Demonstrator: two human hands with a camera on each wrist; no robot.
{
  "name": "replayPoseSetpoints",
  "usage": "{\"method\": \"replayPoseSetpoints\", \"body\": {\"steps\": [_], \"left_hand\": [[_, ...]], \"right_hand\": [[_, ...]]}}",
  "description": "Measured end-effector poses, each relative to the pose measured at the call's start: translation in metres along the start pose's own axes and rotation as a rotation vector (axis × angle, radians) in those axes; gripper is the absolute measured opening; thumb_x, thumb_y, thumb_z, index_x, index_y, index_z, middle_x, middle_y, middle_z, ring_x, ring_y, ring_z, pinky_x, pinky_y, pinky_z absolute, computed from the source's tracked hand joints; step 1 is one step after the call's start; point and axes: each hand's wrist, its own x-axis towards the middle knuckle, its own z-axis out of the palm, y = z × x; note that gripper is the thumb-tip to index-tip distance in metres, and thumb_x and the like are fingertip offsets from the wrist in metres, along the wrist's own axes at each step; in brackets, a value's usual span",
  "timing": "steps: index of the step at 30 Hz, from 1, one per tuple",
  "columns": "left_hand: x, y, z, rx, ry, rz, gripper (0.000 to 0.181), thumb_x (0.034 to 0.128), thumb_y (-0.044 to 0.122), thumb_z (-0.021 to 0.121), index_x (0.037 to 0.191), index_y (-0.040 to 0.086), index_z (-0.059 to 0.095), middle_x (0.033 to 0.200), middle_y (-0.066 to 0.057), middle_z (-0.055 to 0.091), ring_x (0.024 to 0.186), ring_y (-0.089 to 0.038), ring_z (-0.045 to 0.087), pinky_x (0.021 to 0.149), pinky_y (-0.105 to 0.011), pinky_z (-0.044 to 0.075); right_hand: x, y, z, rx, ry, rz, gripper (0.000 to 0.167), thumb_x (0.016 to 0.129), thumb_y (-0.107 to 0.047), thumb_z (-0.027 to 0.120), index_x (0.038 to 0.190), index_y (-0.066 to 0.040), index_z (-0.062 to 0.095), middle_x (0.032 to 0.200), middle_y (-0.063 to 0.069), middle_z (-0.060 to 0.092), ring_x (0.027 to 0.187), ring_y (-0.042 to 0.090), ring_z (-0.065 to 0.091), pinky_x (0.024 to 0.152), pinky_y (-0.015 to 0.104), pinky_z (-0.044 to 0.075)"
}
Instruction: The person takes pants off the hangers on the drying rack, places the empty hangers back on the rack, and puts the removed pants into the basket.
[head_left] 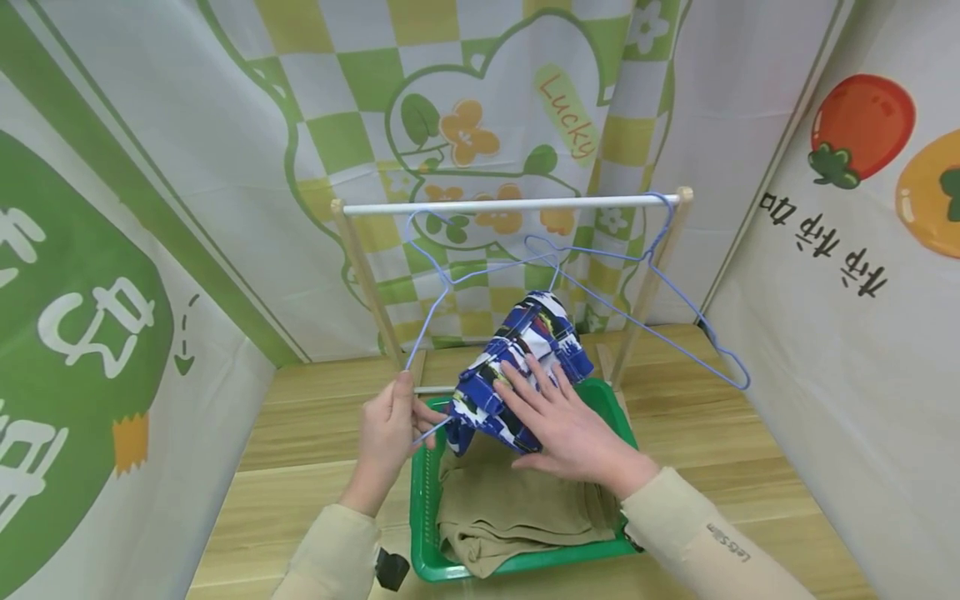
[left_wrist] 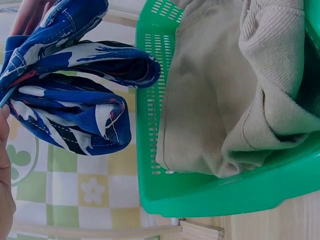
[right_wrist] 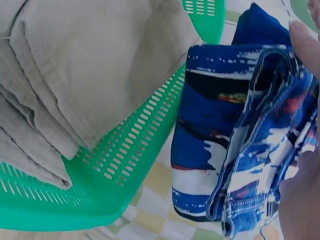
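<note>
My left hand (head_left: 386, 429) grips the lower left corner of a blue wire clothes hanger (head_left: 429, 321), which is tilted. Folded over its bottom bar is a blue, white and black patterned denim garment (head_left: 480, 392), with red and yellow touches. The right hand (head_left: 573, 425) rests on that garment with its fingers spread and fairly straight. In the left wrist view, the garment (left_wrist: 75, 100) hangs in folds beside the green basket. The right wrist view shows its stitched edges (right_wrist: 215, 135) close to my thumb. I cannot tell whether the held hanger's hook touches the rail.
A green plastic basket (head_left: 420, 533) below my hands holds folded khaki clothing (head_left: 525, 517). Behind stands a small wooden rack with a white rail (head_left: 510, 205). Another blue hanger (head_left: 697, 317) hangs at its right end. Printed curtains (head_left: 330, 158) enclose the wooden table (head_left: 300, 450).
</note>
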Motion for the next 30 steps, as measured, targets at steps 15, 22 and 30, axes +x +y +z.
{"method": "replayPoseSetpoints", "body": {"steps": [15, 22, 30], "left_hand": [[-0.002, -0.002, 0.011, -0.085, -0.025, -0.056, 0.076, 0.1040, 0.064, 0.037, 0.084, -0.004, 0.064, 0.066, -0.019, 0.071, 0.043, -0.024, 0.062, 0.032, -0.021, 0.039], [-0.001, -0.003, 0.014, -0.116, -0.035, -0.052, 0.075, 0.1043, 0.063, 0.037, 0.079, -0.002, 0.064, 0.065, -0.016, 0.071, 0.040, -0.023, 0.060, 0.031, -0.021, 0.036], [-0.002, -0.001, 0.016, -0.108, -0.064, -0.040, 0.072, 0.1059, 0.060, 0.036, 0.079, -0.001, 0.062, 0.069, -0.017, 0.073, 0.045, -0.039, 0.061, 0.033, -0.022, 0.037]], "right_hand": [[0.007, -0.012, 0.016, -0.075, 0.182, 0.061, 0.115, 0.081, -0.053, 0.083, 0.164, -0.008, 0.017, 0.170, 0.019, 0.013, 0.153, 0.050, 0.011, 0.120, 0.071, 0.018], [0.011, -0.014, 0.024, -0.104, 0.280, 0.082, 0.118, 0.076, -0.047, 0.089, 0.163, -0.010, 0.020, 0.168, 0.021, 0.017, 0.151, 0.054, 0.015, 0.118, 0.074, 0.019], [0.017, -0.017, 0.023, -0.131, 0.269, 0.122, 0.113, 0.076, -0.038, 0.091, 0.163, -0.019, 0.023, 0.171, 0.016, 0.013, 0.153, 0.052, 0.009, 0.119, 0.074, 0.016]]}}
